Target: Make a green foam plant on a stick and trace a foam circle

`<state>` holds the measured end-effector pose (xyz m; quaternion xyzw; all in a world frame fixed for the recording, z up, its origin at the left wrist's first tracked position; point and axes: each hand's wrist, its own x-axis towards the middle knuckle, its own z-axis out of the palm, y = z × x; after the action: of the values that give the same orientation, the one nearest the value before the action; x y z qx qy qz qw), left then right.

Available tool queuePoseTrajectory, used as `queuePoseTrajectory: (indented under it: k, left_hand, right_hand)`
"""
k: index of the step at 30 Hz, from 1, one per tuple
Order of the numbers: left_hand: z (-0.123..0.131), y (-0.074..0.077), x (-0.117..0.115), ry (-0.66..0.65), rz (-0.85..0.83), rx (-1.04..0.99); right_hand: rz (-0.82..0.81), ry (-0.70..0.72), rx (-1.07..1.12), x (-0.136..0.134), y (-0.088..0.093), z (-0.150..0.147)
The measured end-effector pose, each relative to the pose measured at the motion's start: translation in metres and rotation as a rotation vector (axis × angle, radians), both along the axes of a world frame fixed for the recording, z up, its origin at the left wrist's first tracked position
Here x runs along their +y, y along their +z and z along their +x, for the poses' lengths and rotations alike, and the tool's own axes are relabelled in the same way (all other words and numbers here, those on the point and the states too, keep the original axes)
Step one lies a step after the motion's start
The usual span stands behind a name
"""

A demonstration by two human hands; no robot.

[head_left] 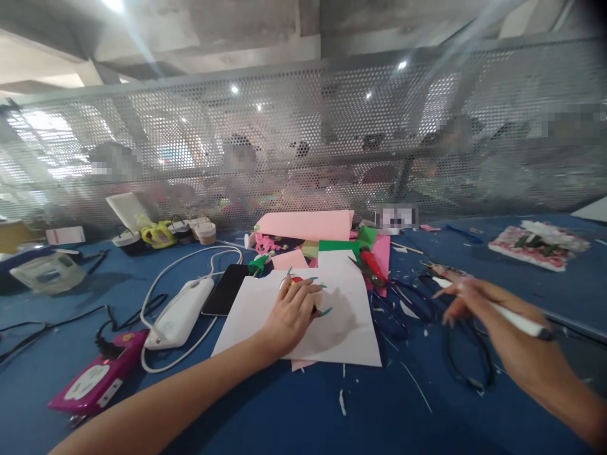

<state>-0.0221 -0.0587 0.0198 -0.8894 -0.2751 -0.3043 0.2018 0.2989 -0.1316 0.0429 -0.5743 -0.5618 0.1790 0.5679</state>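
A sheet of white paper (341, 341) lies on the blue table in front of me. On it, my left hand (293, 313), long teal nails showing, curls over a small round thing (296, 280) with red and white on top; the fingers hide most of it. To the right, my right hand (474, 300) is smeared by motion above the table. It grips a white marker (516, 319) with a dark end, tilted across the hand. Between the hands, scissors (372, 268) rest partly on the paper's edge, their dark blue handles on the table.
Pink paper (308, 225) and green paper (339, 246) pile up behind the sheet. To the left are a black phone (227, 289), a white power bank (183, 313) with cables and a magenta device (102, 373). A perforated metal screen (294, 114) stands behind; paper scraps litter the table.
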Motion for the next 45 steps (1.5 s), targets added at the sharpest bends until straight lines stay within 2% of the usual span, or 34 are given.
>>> queuePoseTrajectory:
  k: [3, 6, 9, 14, 16, 19, 23, 25, 27, 30, 34, 37, 41, 45]
  left_hand:
    - [0.002, 0.006, -0.002, -0.013, 0.009, -0.006]
    - [0.002, 0.01, -0.006, -0.05, 0.036, -0.009]
    - [-0.001, 0.011, -0.012, -0.163, 0.119, 0.013]
    - [-0.005, 0.005, -0.019, -0.438, 0.377, 0.065]
    - [-0.005, 0.003, -0.021, -0.488, 0.429, 0.048]
    - [-0.006, 0.004, -0.022, -0.49, 0.447, 0.042]
    - [-0.012, 0.015, -0.019, -0.435, 0.444, 0.042]
    - [-0.017, 0.026, -0.014, -0.369, 0.41, 0.015]
    - [-0.023, 0.038, -0.009, -0.306, 0.357, -0.036]
    - [-0.032, 0.057, 0.0, -0.178, 0.271, -0.082]
    - [-0.043, 0.073, 0.01, 0.02, 0.208, -0.123]
    - [-0.05, 0.078, 0.017, 0.126, 0.19, -0.161]
    - [-0.059, 0.087, 0.021, 0.23, 0.167, -0.164]
    - [-0.066, 0.102, 0.019, 0.268, 0.134, -0.226]
  right_hand:
    - [-0.177, 0.149, -0.026, -0.001, -0.016, -0.014]
    - [-0.233, 0.233, -0.084, 0.004, -0.023, -0.049]
    - [-0.225, 0.155, -0.179, 0.013, -0.023, -0.074]
    - [-0.227, 0.059, -0.185, 0.026, -0.027, -0.089]
    - [-0.192, 0.018, -0.248, 0.031, -0.033, -0.093]
    - [-0.03, -0.072, -0.4, 0.033, -0.045, -0.099]
    - [0.162, -0.069, -0.733, 0.023, -0.05, -0.101]
    - [0.265, 0.035, -0.881, 0.014, -0.045, -0.102]
    - [0.304, 0.22, -0.964, 0.007, -0.037, -0.105]
    - [0.202, 0.472, -0.974, 0.002, -0.026, -0.112]
    - [0.054, 0.641, -0.976, 0.003, -0.018, -0.119]
    - [0.006, 0.691, -1.009, 0.002, -0.013, -0.12]
    - [0.027, 0.717, -1.104, -0.004, -0.007, -0.124]
    - [-0.01, 0.676, -1.165, -0.01, -0.008, -0.13]
